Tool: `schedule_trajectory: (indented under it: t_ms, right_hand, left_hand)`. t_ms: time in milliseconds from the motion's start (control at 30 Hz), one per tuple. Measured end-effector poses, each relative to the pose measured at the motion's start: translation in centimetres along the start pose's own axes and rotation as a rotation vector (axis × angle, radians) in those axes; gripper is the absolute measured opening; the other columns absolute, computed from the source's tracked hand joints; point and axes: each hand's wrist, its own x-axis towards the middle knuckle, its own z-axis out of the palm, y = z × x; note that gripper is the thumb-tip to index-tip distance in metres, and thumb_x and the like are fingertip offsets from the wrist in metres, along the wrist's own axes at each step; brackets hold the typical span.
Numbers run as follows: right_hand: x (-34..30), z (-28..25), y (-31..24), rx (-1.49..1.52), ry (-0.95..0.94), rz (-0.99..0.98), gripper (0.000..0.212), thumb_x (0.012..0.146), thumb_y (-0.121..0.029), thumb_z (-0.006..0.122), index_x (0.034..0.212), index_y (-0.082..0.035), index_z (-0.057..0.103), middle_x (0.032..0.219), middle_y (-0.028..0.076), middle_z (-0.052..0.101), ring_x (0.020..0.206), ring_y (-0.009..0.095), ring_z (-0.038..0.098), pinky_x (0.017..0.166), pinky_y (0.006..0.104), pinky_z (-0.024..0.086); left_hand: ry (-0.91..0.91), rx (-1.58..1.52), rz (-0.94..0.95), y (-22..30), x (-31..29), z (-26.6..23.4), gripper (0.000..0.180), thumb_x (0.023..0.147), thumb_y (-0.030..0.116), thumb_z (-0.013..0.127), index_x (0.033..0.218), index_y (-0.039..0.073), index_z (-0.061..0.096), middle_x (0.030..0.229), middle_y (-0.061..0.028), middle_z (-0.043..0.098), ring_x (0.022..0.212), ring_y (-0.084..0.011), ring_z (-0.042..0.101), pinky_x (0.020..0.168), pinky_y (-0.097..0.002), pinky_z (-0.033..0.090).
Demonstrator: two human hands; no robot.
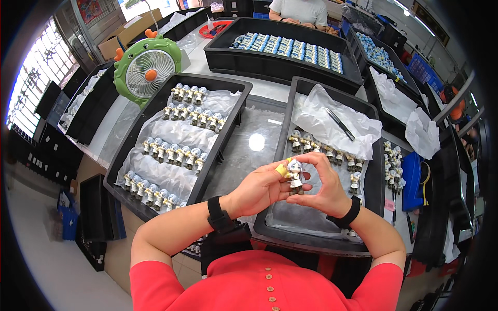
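A small figurine (295, 179) with pale grey hair, a white outfit and dark boots stands upright between my hands, above the near part of the right tray. My left hand (259, 191) grips it from the left side, with fingers showing behind it. Something yellow sits at the tip of my left thumb. Curved around the figurine's right side, my right hand (332, 189) has its forefinger by the head and its thumb by the feet. Rows of similar figurines (179, 155) lie on white sheeting in the left black tray (199, 184).
The right black tray (371, 189) holds more figurines, crumpled white paper (321, 111) and a dark pen (340, 123). A green fan (174, 54) stands at the back left. Beyond, a black tray (282, 61) holds blue-white pieces, and another person (299, 10) sits there. A blue bin (412, 181) is at right.
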Motion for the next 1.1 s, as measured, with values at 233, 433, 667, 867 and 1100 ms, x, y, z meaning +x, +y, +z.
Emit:
schedule_trajectory:
  t_ms: [233, 433, 667, 867, 1100]
  right_hand:
    - [-0.03, -0.02, 0.16, -0.004, -0.008, -0.001, 0.078, 0.058, -0.026, 0.088, 0.123, -0.007, 0.049, 0.119, 0.012, 0.051, 0.112, 0.028, 0.05, 0.098, 0.0373, 0.039]
    - [0.13, -0.15, -0.06, 0.015, -0.023, 0.005, 0.079, 0.059, -0.023, 0.087, 0.125, -0.006, 0.047, 0.122, 0.012, 0.05, 0.115, 0.027, 0.049, 0.1, 0.0367, 0.037]
    - [0.1, -0.1, -0.02, 0.041, -0.011, 0.005, 0.078, 0.061, -0.019, 0.085, 0.127, -0.006, 0.046, 0.122, 0.011, 0.051, 0.116, 0.025, 0.048, 0.1, 0.0359, 0.036]
    - [-0.02, -0.27, 0.32, 0.069, -0.027, 0.026, 0.077, 0.063, -0.017, 0.084, 0.128, -0.008, 0.045, 0.126, 0.008, 0.05, 0.116, 0.021, 0.048, 0.096, 0.0342, 0.037]
    - [0.06, -0.56, 0.25, 0.128, -0.033, 0.052, 0.078, 0.064, -0.015, 0.083, 0.13, -0.009, 0.043, 0.13, 0.006, 0.049, 0.118, 0.019, 0.047, 0.095, 0.0332, 0.036]
  left_hand:
    - [-0.005, -0.02, -0.003, -0.12, 0.12, -0.21, 0.045, 0.102, 0.026, 0.031, 0.139, 0.001, 0.031, 0.131, -0.0193, 0.047, 0.118, -0.0301, 0.052, 0.094, -0.0402, 0.047]
    - [0.0, -0.03, 0.01, -0.02, 0.14, -0.05, 0.045, 0.101, 0.025, 0.032, 0.139, 0.001, 0.031, 0.131, -0.0196, 0.047, 0.118, -0.03, 0.052, 0.094, -0.0411, 0.047]
    - [-0.017, -0.026, 0.018, -0.01, 0.09, -0.33, 0.046, 0.101, 0.027, 0.033, 0.139, 0.002, 0.032, 0.133, -0.02, 0.046, 0.119, -0.0309, 0.051, 0.097, -0.0428, 0.045]
    - [0.051, -0.087, 0.046, 0.42, -0.13, 0.31, 0.046, 0.101, 0.028, 0.034, 0.141, 0.007, 0.029, 0.132, -0.0183, 0.046, 0.12, -0.0325, 0.051, 0.1, -0.0431, 0.042]
    - [0.05, -0.013, 0.102, 0.26, -0.24, -0.54, 0.047, 0.1, 0.022, 0.042, 0.142, 0.009, 0.028, 0.128, -0.0129, 0.049, 0.118, -0.027, 0.053, 0.1, -0.0394, 0.042]
